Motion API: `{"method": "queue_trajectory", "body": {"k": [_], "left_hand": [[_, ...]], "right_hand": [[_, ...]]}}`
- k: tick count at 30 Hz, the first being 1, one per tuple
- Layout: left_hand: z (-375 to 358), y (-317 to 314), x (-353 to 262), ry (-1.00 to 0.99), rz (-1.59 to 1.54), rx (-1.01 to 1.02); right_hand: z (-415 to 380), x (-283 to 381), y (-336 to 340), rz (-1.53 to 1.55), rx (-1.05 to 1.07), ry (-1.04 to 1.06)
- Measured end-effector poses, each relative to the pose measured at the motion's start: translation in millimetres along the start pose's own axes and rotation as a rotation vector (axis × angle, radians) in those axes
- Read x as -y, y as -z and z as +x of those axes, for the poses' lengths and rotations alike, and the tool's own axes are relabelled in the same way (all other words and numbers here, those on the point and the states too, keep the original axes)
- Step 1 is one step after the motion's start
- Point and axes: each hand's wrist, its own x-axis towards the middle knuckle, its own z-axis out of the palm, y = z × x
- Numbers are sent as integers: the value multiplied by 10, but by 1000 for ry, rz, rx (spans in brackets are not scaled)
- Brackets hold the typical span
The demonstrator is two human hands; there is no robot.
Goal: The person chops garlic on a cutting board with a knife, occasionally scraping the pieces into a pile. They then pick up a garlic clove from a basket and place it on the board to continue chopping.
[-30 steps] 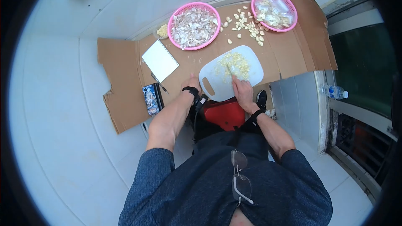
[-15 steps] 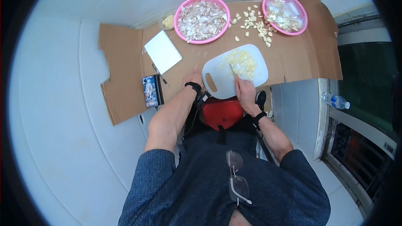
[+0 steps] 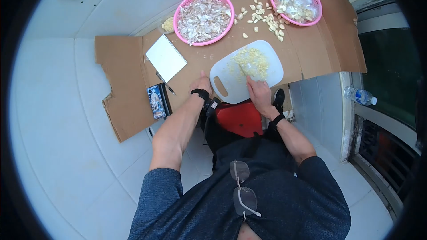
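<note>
On a white cutting board [image 3: 227, 69] lies a heap of chopped garlic [image 3: 258, 60]. My right hand [image 3: 259, 92] is closed at the board's near edge, around the handle of a knife [image 3: 242, 70] whose thin blade reaches into the garlic. The handle is hidden in the hand. My left hand [image 3: 201, 84] rests on the cardboard just left of the board, near its handle slot. It looks open, with one finger stretched forward; the other fingers are partly hidden.
Peeled garlic cloves [image 3: 267, 19] lie loose behind the board. A pink basket [image 3: 232, 22] holds garlic skins; another pink basket [image 3: 319, 13] holds cloves and plastic bags. A small tub of minced garlic [image 3: 167, 24], a notebook [image 3: 167, 58], a pen [image 3: 166, 83] and a phone [image 3: 156, 101] are left.
The view has shifted and turned slightly, so the table appears moved up and left. My right hand still holds the knife at the garlic; my left hand stays beside the board.
</note>
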Motion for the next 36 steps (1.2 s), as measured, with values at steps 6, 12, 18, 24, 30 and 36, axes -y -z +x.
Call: {"method": "queue_trajectory", "body": {"k": [6,12,18,24,30,36], "left_hand": [[82,-11,56,-111,133,-23],[91,4,71,-16,-116,131],[241,-50,128,-160,67,57],[19,77,13,-60,42,70],[-50,106,56,15,17,92],[116,1,60,-77,80,76]], "right_hand": [[151,190,115,28,31,28],[61,109,-54,-17,25,55],[76,98,3,-6,13,-15],[149,-20,169,-69,-17,-64],[43,-143,84,-52,7,-68],[232,-75,213,-53,-25,-71]]}}
